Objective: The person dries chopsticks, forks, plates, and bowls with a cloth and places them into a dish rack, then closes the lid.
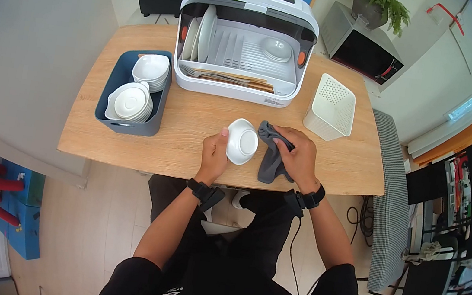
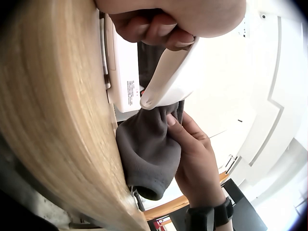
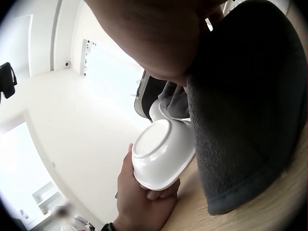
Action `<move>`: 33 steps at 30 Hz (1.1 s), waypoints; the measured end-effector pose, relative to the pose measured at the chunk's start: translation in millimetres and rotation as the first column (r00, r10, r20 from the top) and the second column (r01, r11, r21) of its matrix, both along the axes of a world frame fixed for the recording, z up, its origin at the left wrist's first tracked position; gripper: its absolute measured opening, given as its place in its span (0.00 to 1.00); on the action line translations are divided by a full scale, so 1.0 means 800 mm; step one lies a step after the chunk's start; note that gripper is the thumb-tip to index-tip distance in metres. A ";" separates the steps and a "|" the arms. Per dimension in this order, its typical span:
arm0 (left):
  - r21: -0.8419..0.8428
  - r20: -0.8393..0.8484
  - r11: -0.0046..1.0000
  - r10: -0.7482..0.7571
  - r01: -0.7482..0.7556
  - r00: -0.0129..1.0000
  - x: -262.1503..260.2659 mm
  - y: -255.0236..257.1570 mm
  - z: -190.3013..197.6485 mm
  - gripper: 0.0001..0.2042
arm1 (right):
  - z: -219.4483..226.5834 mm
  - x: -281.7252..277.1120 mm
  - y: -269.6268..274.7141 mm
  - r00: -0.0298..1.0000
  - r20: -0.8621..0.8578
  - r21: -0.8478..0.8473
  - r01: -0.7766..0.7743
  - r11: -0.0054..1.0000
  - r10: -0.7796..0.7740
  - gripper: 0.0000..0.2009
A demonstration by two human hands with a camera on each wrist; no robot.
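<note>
My left hand [image 1: 215, 152] grips a white bowl [image 1: 243, 142] by its side near the table's front edge, the base ring turned up towards the head view. In the right wrist view, the thumb lies along the outside of the bowl [image 3: 163, 151], with fingers curled under its rim. A dark grey cloth [image 1: 274, 160] is bunched in my right hand [image 1: 300, 156], just right of the bowl. From the left wrist, the cloth [image 2: 149, 149] meets the bowl's rim, and its lower part hangs down by the table edge. The right fingers are partly hidden by fabric.
A white dish cabinet [image 1: 235, 91] with its lid raised holds plates, chopsticks and a small bowl [image 1: 276, 49]. On the left, a blue bin [image 1: 144, 129] contains stacked white bowls [image 1: 131, 101]. A white perforated basket [image 1: 331, 108] stands right, before a microwave [image 1: 363, 50].
</note>
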State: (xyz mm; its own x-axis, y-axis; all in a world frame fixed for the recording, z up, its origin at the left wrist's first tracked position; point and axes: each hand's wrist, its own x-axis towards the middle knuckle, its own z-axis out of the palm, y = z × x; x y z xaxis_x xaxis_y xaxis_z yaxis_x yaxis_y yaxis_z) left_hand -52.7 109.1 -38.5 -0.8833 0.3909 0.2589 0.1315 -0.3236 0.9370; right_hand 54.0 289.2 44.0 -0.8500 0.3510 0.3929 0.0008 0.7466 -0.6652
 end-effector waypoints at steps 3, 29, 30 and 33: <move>0.005 -0.025 0.999 0.042 -0.042 0.999 0.001 0.000 0.004 0.28 | 0.001 0.020 0.014 0.996 -0.084 0.132 0.026 0.991 -0.014 0.17; -0.112 0.046 0.993 0.044 -0.039 0.998 0.000 -0.002 0.012 0.15 | -0.080 0.102 0.109 0.914 -0.242 0.173 0.371 0.913 -0.325 0.12; -0.127 0.044 0.991 0.038 -0.033 0.998 0.000 -0.003 0.012 0.13 | -0.081 0.102 0.109 0.914 -0.243 0.169 0.369 0.914 -0.324 0.12; -0.151 0.054 0.987 0.071 -0.062 0.996 0.004 0.002 0.020 0.11 | -0.083 0.102 0.111 0.913 -0.246 0.176 0.374 0.911 -0.327 0.13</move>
State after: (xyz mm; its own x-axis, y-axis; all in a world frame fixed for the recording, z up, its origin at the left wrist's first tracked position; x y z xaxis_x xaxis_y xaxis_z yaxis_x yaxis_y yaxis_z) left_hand -49.7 110.8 -22.9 -0.9208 0.3608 0.1485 0.0909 -0.1718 0.9809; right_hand 135.9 378.1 -22.6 -0.5791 0.4985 0.6451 0.1690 0.8475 -0.5032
